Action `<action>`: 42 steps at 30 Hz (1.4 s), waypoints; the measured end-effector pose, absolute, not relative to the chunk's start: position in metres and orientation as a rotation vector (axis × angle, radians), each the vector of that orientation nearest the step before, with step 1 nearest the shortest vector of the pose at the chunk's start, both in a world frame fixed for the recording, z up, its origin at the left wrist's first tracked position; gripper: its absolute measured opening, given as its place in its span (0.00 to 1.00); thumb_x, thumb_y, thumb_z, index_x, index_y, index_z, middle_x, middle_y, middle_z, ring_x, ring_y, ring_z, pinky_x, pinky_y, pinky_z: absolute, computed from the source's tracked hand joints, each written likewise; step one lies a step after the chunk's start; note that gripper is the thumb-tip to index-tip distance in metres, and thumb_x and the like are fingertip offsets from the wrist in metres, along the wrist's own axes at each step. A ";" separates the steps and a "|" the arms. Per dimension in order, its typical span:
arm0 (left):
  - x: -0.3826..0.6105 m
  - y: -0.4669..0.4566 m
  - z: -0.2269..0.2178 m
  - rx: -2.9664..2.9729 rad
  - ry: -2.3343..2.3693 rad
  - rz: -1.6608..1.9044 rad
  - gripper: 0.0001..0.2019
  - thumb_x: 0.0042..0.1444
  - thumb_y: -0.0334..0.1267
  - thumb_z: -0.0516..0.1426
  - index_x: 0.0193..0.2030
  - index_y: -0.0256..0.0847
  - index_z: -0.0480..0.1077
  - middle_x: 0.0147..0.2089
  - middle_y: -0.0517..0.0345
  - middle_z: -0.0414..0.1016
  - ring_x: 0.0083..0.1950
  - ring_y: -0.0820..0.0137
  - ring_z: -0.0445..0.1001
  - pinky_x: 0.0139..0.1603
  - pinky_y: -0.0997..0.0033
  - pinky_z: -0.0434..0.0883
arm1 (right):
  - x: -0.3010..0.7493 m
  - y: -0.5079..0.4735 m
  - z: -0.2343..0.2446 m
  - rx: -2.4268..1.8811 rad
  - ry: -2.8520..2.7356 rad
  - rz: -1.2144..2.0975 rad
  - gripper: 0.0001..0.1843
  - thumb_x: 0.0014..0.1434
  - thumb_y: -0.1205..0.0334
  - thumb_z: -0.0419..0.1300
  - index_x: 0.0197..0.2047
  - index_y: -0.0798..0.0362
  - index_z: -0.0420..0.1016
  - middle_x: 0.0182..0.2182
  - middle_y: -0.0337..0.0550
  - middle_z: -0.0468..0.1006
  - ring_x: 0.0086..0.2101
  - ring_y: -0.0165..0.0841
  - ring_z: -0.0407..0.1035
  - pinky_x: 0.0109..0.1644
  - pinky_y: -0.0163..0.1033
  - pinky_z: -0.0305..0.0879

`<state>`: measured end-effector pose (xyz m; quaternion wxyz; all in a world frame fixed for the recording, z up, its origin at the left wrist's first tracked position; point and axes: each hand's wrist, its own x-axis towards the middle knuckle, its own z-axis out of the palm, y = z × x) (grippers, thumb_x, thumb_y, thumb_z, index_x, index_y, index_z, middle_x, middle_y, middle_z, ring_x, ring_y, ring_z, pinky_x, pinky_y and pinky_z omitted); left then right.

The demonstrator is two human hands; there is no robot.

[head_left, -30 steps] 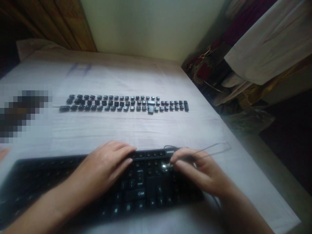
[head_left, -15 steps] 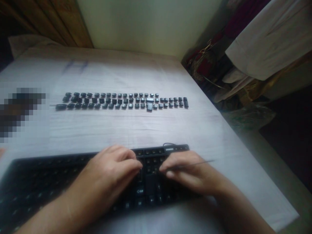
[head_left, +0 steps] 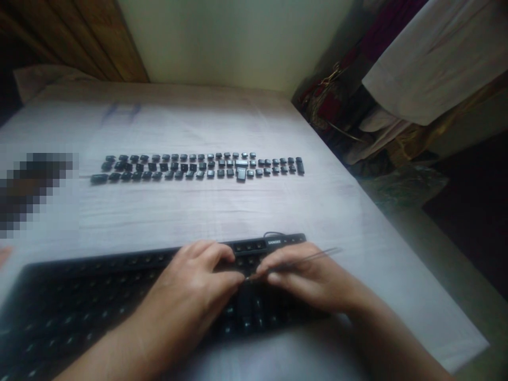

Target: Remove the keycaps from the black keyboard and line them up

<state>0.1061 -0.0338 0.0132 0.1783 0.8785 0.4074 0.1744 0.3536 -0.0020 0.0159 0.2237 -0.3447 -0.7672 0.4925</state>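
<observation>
A black keyboard (head_left: 119,286) lies before me, its upper rows bare of keycaps and keycaps still on its nearer rows. My left hand (head_left: 198,286) rests on its right-hand part, with a gap between thumb and curled fingers and nothing visible between them. The left thumb tip lies close to the tool's tip. A thin metal rod-like tool (head_left: 313,256) is in my right hand (head_left: 301,275), pinched between thumb and fingers. Its working end points down at the keys beside my left thumb. Blur hides exactly what it touches.
Loose black keycaps (head_left: 174,173) lie in rows across the white-covered table (head_left: 178,211), beyond the keyboard. The keyboard's cable (head_left: 273,233) loops behind it. Cloths (head_left: 432,69) hang past the table's right edge. A pixelated patch covers something at the left.
My left hand has shifted right along the keyboard, its thumb now close to the right hand's fingers. The tool in my right hand has tilted slightly.
</observation>
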 end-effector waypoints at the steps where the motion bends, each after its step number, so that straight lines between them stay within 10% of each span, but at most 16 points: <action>1: 0.106 -0.034 0.013 2.481 1.160 0.503 0.13 0.63 0.32 0.54 0.45 0.53 0.77 0.49 0.56 0.72 0.50 0.61 0.70 0.50 0.60 0.68 | 0.354 -0.002 0.016 -0.949 -2.113 1.359 0.08 0.62 0.68 0.61 0.42 0.52 0.81 0.36 0.42 0.85 0.36 0.32 0.79 0.41 0.34 0.74; 42: 0.118 -0.029 0.015 2.515 1.221 0.538 0.12 0.64 0.34 0.52 0.44 0.48 0.77 0.41 0.54 0.75 0.42 0.63 0.72 0.44 0.58 0.70 | 0.350 -0.009 0.012 -1.030 -2.012 0.970 0.08 0.62 0.68 0.58 0.42 0.52 0.78 0.36 0.43 0.85 0.36 0.33 0.80 0.43 0.36 0.74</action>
